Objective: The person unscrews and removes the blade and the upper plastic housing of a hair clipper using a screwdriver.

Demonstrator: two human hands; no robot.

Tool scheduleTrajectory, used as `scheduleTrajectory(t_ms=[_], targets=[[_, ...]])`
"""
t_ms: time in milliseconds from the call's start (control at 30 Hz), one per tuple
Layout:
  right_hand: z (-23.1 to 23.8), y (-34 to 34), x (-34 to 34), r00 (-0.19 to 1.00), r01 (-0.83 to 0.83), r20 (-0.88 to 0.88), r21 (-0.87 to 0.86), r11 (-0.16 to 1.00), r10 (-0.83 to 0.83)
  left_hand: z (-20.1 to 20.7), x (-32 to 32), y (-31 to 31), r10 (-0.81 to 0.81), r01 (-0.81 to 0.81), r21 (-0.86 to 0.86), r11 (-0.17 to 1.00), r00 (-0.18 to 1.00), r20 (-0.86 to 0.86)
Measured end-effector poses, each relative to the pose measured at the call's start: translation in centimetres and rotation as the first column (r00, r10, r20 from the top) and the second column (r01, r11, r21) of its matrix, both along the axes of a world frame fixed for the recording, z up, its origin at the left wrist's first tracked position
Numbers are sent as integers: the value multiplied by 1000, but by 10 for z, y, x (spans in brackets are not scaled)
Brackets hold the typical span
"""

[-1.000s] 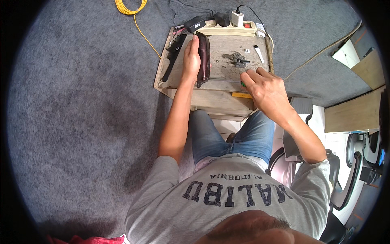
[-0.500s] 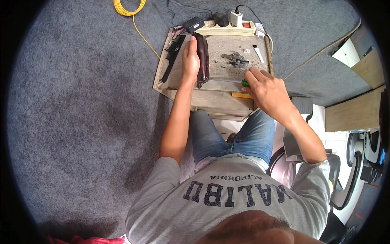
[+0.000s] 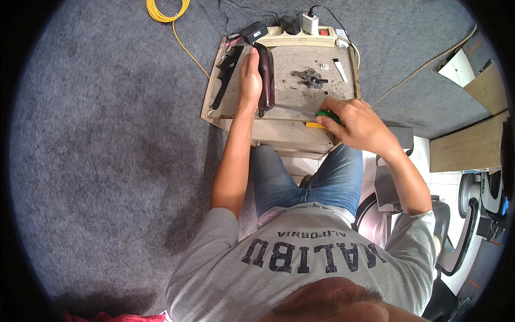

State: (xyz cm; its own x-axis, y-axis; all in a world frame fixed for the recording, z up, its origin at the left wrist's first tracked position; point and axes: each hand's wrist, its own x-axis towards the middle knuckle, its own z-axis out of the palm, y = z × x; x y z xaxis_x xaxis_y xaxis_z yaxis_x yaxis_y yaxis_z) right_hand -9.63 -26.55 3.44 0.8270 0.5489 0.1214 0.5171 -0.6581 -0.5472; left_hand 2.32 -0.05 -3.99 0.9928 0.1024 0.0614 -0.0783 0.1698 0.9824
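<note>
Holding maroon device, green-handled screwdriver

grey short-sleeved T-shirt | dark chest lettering | faded blue jeans

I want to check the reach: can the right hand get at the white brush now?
Probably yes: the brush lies just beyond the right hand, with nothing tall apparent between them. But that hand holds a green-handled screwdriver, which it may need to put down first.
</note>
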Motion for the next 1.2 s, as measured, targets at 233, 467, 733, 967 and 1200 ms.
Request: scheduleTrajectory(t_ms=[233,467,733,967,1200], targets=[[-16,2,-1,790,73,606,-246,967,95,3,-3,-1,28,-27,19,999,998,-57],[-24,6,-8,856,203,514,-233,951,-57,0,-1,-3,26,-26,6,1000,1000,-5],[-10,8,-5,831,100,555,-197,975,27,2,-3,-2,35,-35,7,999,999,-28],[-22,4,-7,878,169,472,-150,974,-80,7,-4,-8,87,-88,-15,996,994,-68],[-16,3,-2,829,82,558,-156,984,19,3,-3,-3,55,-55,2,999,998,-31]])
